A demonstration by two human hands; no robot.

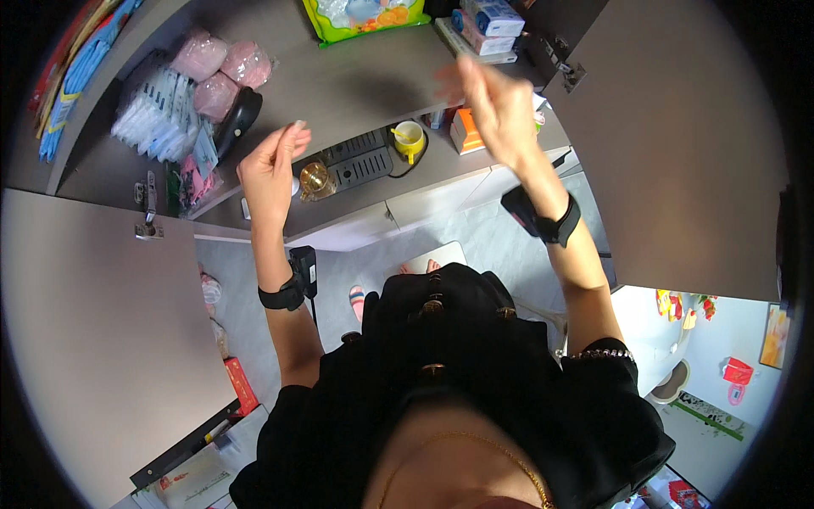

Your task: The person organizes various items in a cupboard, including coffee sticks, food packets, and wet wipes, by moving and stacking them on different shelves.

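My left hand [268, 170] hovers before the front edge of the cabinet shelf [331, 83], its fingers curled together and nothing visible in them. My right hand [502, 108] reaches to the shelf's right side, blurred, fingers apart and apparently holding nothing. Just beyond it are stacked small boxes [486, 25] in blue and pink. Several pink rolls in clear wrap [216, 70] lie at the shelf's left, beside plastic-wrapped white packs [159, 118] and a black curved object [240, 121]. A green-edged plastic bag [372, 19] with oranges printed on it rests at the back.
Open cabinet doors [95, 331] flank me; the right door [687, 146] stands near my forearm. On the lower counter are a glass cup [317, 181], slotted black trays [359, 159], a yellow mug [409, 141] and an orange-and-white box [467, 130]. Beneath my feet is a pale stool-like platform [451, 254].
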